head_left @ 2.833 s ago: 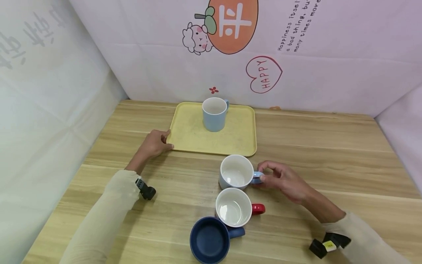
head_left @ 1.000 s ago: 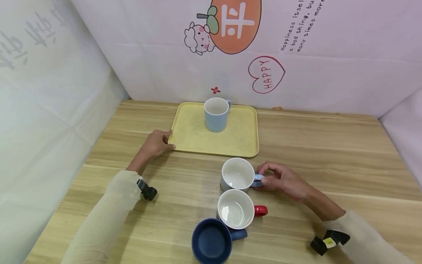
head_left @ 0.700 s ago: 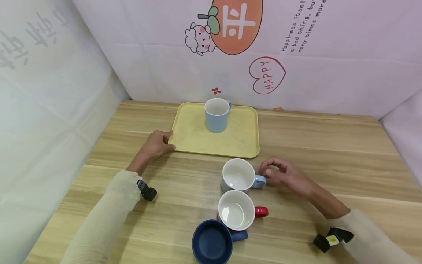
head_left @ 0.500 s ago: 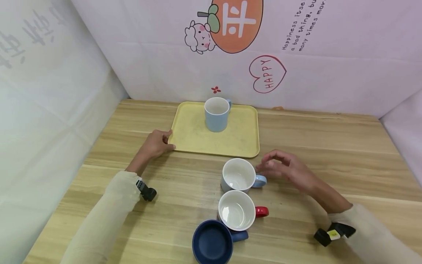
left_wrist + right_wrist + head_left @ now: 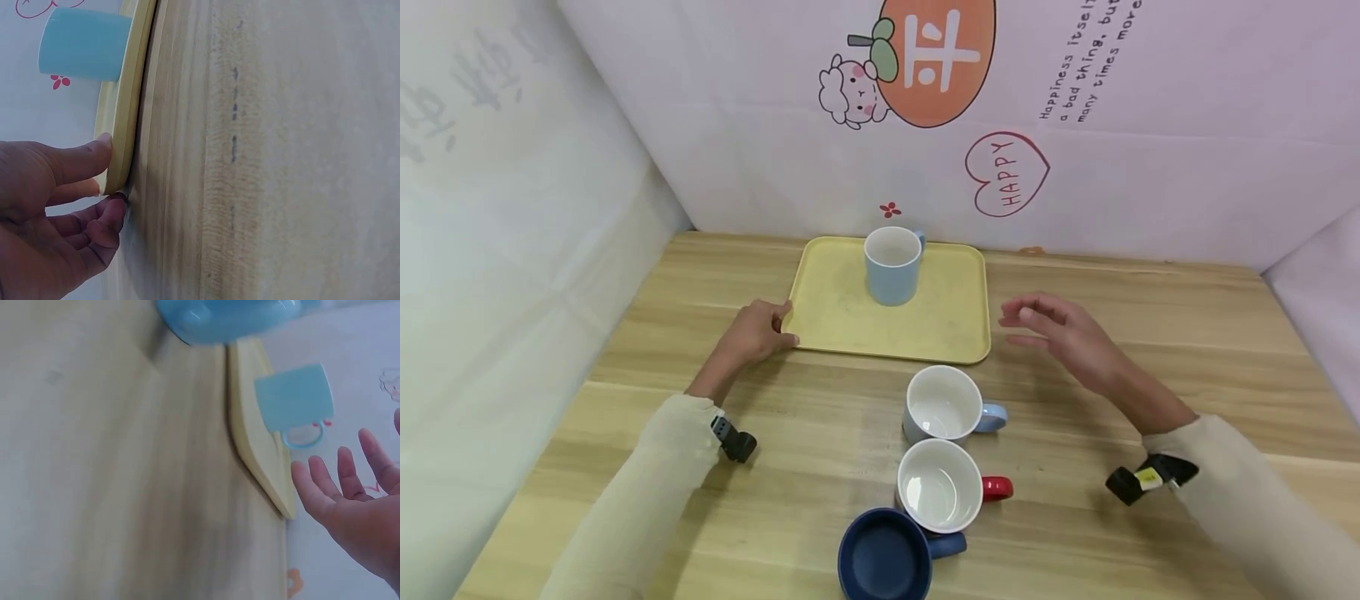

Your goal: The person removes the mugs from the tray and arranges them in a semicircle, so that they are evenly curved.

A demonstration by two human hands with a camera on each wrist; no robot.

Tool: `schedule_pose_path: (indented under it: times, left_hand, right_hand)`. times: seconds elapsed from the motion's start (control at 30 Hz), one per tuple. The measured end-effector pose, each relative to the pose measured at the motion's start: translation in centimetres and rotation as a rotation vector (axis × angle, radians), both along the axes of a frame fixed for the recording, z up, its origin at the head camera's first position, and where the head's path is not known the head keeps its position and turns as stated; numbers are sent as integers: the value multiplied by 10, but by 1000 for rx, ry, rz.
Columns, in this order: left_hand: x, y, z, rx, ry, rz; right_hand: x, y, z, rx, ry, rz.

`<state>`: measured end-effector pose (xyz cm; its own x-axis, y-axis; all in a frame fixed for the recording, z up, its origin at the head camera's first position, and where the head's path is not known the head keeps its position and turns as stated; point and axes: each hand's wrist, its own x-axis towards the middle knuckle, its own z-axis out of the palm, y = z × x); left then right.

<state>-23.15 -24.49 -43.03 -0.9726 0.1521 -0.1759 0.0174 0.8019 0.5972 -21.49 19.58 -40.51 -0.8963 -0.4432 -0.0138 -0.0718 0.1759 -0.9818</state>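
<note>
At the back of the table lies a yellow tray [image 5: 835,321] bearing a light blue mug [image 5: 891,279]. My left hand [image 5: 756,332] pinches its near left corner; in the left wrist view the thumb [image 5: 87,161] lies on the rim and the other fingers curl at its underside. My right hand [image 5: 1067,333] hovers just beyond the tray's right edge, fingers spread and holding nothing. Closer to me stand a second light blue mug [image 5: 942,408], a white-lined mug with a red handle [image 5: 997,488] and a dark blue mug [image 5: 883,558], their handles pointing right.
The wooden tabletop [image 5: 1150,333] ends at a white printed cloth [image 5: 760,150] behind the tray. Another pale cloth [image 5: 512,250] hangs along the left side. The three nearer mugs stand in a close row before the tray.
My right hand has let go of the nearer light blue mug's handle and moved away from me, up beside the tray's right edge. My left hand has stayed at the tray corner.
</note>
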Motion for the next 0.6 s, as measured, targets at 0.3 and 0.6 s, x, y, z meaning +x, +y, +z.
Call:
schedule_pose_path:
  times: [0.3,0.6]
  left_hand:
    - [2,0,1,-23,17,-37]
    - [3,0,1,-17,17,-42]
  right_hand:
    - [-25,-5,7,-48,-32,-22]
    - [-44,-9,5,-151,-78,-30]
